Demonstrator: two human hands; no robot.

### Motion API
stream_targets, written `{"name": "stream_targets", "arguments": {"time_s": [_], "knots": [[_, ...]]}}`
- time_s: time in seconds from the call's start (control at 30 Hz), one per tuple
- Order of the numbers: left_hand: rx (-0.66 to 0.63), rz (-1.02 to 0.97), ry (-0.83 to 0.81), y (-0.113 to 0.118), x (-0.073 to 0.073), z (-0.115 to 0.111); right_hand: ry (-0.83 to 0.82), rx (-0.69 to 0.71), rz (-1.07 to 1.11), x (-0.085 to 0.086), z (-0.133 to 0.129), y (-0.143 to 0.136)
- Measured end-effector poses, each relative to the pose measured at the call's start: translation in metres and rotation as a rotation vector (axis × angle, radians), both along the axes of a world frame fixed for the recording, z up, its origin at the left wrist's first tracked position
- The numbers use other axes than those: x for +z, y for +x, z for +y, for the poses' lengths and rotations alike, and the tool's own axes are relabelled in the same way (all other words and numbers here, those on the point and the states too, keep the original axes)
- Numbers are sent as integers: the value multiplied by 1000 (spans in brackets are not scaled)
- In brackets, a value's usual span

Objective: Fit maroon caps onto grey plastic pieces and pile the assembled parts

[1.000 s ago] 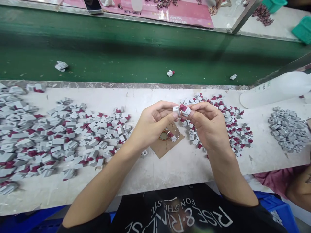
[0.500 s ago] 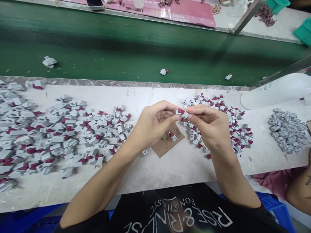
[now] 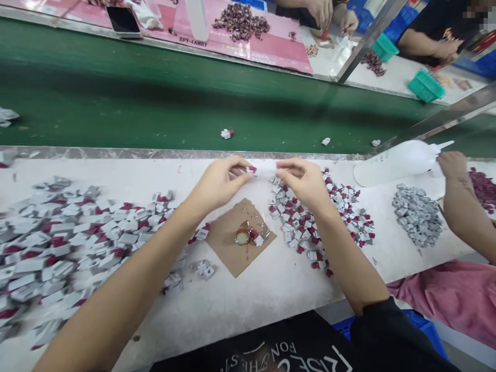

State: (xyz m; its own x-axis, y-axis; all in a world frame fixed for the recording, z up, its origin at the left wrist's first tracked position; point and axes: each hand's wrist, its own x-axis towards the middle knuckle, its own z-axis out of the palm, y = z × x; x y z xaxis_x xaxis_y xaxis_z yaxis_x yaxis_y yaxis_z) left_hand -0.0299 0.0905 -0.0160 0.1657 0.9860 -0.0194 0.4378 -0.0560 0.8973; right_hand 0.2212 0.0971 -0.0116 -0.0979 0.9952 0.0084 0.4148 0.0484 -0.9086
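Observation:
My left hand [image 3: 222,183] pinches a small maroon-and-white plastic part [image 3: 251,170] between thumb and fingertips above the table. To its right, my right hand [image 3: 304,181] has thumb and fingers brought close together; a whitish blur lies by its fingertips, and I cannot make out what it is. Below and between the hands lies a piece of brown cardboard [image 3: 236,263]. On it rest a round bottle cap [image 3: 242,236] with something pale inside and another maroon-and-white part [image 3: 256,237]. A heap of small maroon-and-white parts [image 3: 296,222] sits under my right forearm.
A large spread of grey-and-maroon parts [image 3: 77,227] covers the left. At right are a grey heap [image 3: 416,214], a white squeeze bottle [image 3: 395,163] and another person's hand [image 3: 453,165]. Beyond runs a green conveyor belt [image 3: 155,103], with co-workers across it.
My hands have moved apart; the maroon-and-white part held between both is now at my left fingertips. The view has shifted, uncovering the cardboard and showing more of the far side.

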Motion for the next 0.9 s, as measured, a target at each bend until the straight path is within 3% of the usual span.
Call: {"name": "stream_targets", "arguments": {"time_s": [0.13,0.23,0.37,0.5,0.6,0.67,0.73,0.9], "knots": [[282,131,21,-31,-6,40,120,-258,-337,9,59,32],[383,139,-4,-55,-7,50,170,-164,-438,8,89,15],[551,100,-4,-80,-13,57,128,152,-475,-9,113,-82],[699,152,-48,-99,-21,70,57,294,-641,-20,123,-187],[711,187,-88,-109,-24,80,49,322,-685,-19,127,-210],[705,187,-101,-113,-24,83,72,306,-686,-17,132,-191],[674,186,-117,-115,-23,83,119,219,-684,-14,139,-149],[540,219,-169,-121,-14,76,148,-270,-691,-16,150,-12]]}}
